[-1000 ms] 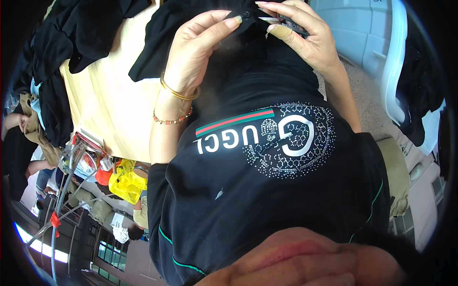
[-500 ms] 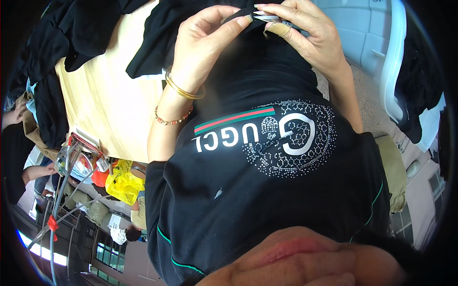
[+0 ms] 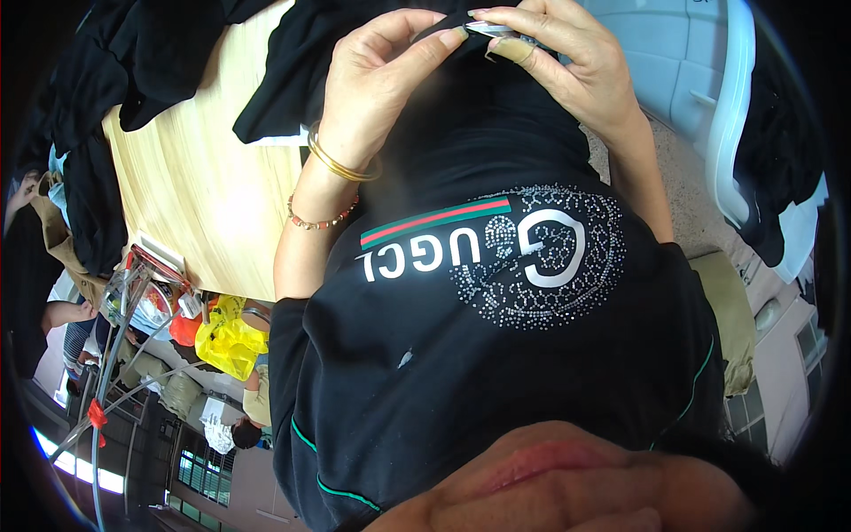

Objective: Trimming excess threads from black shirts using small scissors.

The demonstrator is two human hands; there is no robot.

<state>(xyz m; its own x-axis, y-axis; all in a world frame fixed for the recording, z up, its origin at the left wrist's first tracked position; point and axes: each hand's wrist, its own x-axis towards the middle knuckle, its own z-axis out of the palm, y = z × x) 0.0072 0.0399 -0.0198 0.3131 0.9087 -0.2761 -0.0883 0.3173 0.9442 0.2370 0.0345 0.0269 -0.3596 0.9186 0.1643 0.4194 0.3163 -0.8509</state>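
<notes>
Near the top of the picture, my left hand (image 3: 377, 75) pinches the edge of a black cloth garment (image 3: 288, 75) between thumb and fingers. Just right of it, my right hand (image 3: 585, 66) is closed around small metal thread snips (image 3: 487, 30). Their blades lie together, with the tips at the cloth by my left thumb. Whether a thread is between them is too small to tell. A tan bandage wraps my right thumb. The rest of the garment hangs over the table edge and my lap, where it merges with my black shirt.
A pale wooden table (image 3: 204, 191) lies at left, with black garments (image 3: 160, 66) heaped on its far side. At right stands a light blue plastic chair or tub (image 3: 731, 115). A yellow bag (image 3: 232, 341) and metal poles (image 3: 111, 355) are at lower left. Another person's hand (image 3: 25, 191) shows at far left.
The snips' blades have come together from a slightly parted position. My hands stay almost in place. At far left, the other person's hand and arm have shifted.
</notes>
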